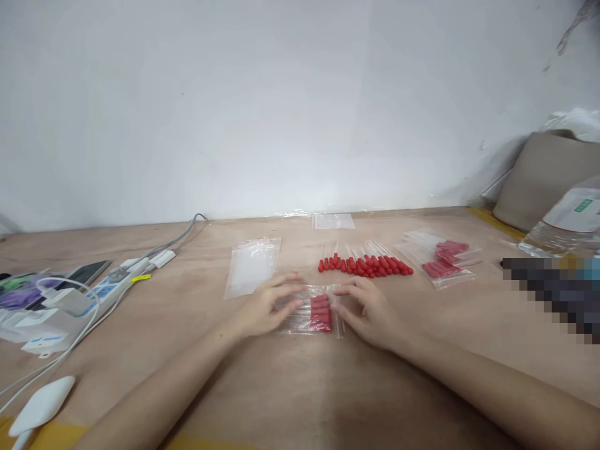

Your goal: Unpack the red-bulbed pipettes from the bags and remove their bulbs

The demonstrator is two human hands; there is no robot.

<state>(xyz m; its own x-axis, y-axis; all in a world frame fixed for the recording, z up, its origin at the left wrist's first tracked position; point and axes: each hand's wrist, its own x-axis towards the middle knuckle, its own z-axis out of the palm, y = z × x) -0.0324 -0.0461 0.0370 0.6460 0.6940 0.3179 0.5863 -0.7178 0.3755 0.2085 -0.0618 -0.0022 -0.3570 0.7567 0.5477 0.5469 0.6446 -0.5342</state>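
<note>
A clear plastic bag point(313, 310) with several red-bulbed droppers inside lies flat on the wooden table point(300, 387). My left hand point(266, 306) rests on the bag's left end, fingers stretched over it. My right hand point(366, 308) presses the bag's right end with fingers flat and slightly curled. Just beyond lies a loose row of red-bulbed droppers point(365, 262). An empty clear bag point(253, 265) lies to the left of that row, and filled bags of droppers point(443, 257) lie to the right.
A white power strip point(100, 290) with plugs and cables, a phone point(89, 272) and small items crowd the left side. A small clear bag point(333, 220) lies by the wall. A water bottle point(565, 228) and a tan cushion point(546, 175) sit at the right.
</note>
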